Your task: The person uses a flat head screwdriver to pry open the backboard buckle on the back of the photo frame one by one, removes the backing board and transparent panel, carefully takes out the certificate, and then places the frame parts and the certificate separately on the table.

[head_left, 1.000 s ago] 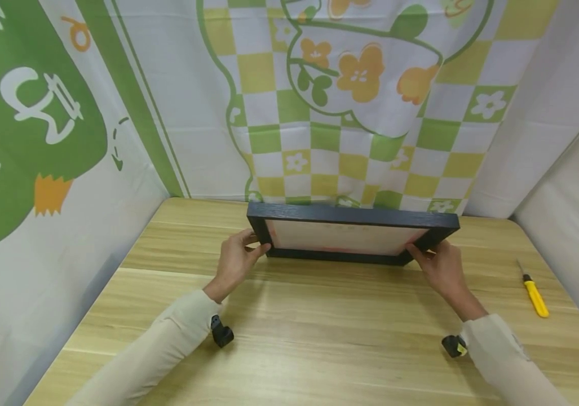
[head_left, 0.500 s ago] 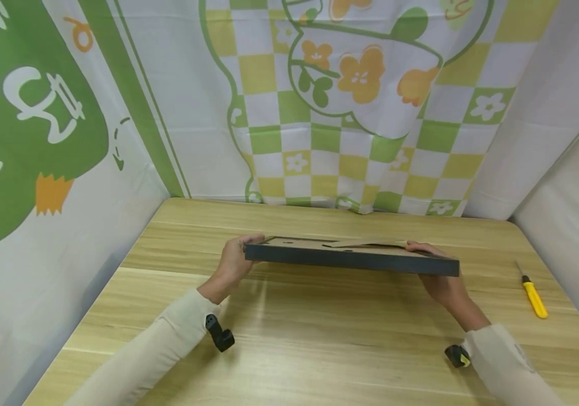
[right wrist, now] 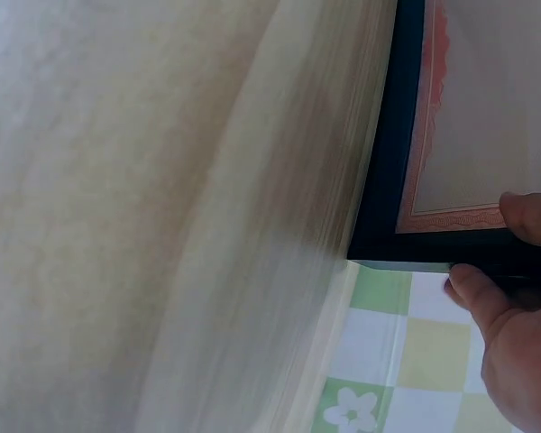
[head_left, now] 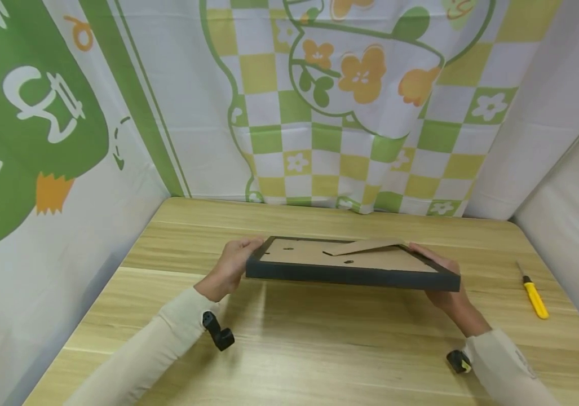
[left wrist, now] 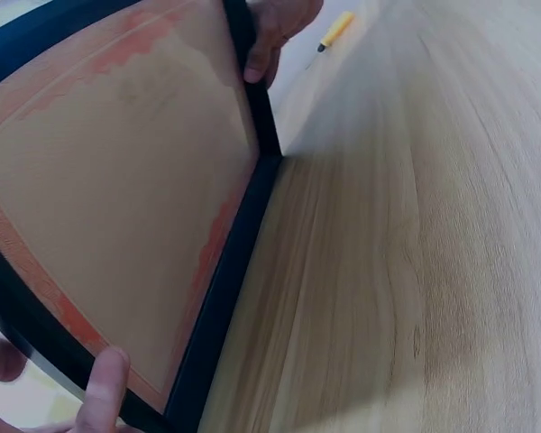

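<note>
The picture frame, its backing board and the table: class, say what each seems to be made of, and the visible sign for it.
Picture frame: probably painted wood or wood composite, matt black; faint grain showed on its edge, so hedge.
Backing board: brown fibreboard or stiff card, dull and unpainted, with small holes and a folded stand flap.
Table: light wood or wood-look laminate, smooth, with long straight grain lines.

no readable text or numbers, white shapes on green backdrop point(head_left: 25, 113) illegible
</note>
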The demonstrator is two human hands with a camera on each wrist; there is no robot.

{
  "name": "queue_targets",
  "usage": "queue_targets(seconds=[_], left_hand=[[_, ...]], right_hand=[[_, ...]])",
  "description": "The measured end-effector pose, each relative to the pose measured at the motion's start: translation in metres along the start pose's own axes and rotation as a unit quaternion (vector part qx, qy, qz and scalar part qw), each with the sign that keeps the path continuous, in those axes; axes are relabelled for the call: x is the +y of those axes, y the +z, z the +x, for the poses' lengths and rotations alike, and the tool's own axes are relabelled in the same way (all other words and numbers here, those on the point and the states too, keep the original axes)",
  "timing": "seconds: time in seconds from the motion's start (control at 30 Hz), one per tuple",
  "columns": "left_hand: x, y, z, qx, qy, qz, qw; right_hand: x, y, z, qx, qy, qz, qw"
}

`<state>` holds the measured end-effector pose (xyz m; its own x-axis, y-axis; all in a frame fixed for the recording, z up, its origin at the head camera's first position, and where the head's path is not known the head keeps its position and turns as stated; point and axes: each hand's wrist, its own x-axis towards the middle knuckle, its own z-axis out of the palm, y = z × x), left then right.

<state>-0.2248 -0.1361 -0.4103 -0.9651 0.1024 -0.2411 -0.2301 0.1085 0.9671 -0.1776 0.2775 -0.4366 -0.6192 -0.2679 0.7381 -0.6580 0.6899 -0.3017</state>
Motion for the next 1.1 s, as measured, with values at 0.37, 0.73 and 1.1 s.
queue_targets(seconds=[0.37, 0.73, 1.1], left_hand=[[-0.001, -0.005, 0.002, -0.033, -0.056, 0.031, 0.9974], [-0.004, -0.007, 0.001, -0.033, -0.062, 0.022, 0.9973], [-0.008, -0.007, 0.002, -0.027, -0.060, 0.007, 0.9978]], right_hand=[[-0.001, -0.006, -0.009, -0.068, 0.106, -0.021, 0.992], [0.001, -0.025, -0.004, -0.227, 0.313, 0.109, 0.916], [0.010, -0.029, -0.013, -0.216, 0.407, 0.331, 0.823]])
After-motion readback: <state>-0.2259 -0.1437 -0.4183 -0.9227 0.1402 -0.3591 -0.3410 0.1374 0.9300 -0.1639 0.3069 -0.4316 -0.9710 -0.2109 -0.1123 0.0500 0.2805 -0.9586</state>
